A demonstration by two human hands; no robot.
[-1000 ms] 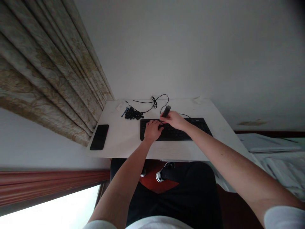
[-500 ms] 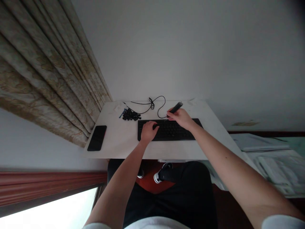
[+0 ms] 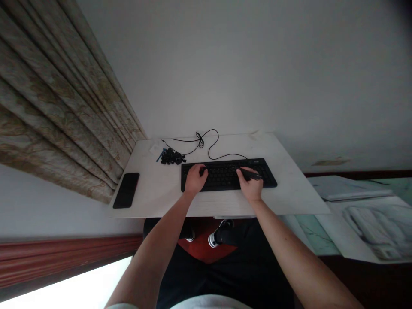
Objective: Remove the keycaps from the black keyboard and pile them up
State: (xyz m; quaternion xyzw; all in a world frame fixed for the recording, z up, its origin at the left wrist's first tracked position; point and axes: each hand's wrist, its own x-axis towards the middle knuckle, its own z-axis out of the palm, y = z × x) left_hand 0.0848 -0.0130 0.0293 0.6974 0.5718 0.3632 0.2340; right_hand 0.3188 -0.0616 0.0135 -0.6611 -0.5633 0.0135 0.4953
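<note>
On the white table [image 3: 154,189] lies the black keyboard [image 3: 222,177], probably light and stiff, best lifted by its short ends; the left hand [image 3: 195,179] bends over its left part, whether pinching anything I cannot tell; the right hand [image 3: 252,188] closes around a dark tool [image 3: 250,174], seemingly light; small black pieces [image 3: 172,157] lie near the keyboard's far left corner.

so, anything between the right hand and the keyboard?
Nothing visible except the dark handheld tool in the right hand itself, held over the right part of the keyboard. The cable runs along the far side and the small black pieces lie beyond the left end, both out of the way.
</note>
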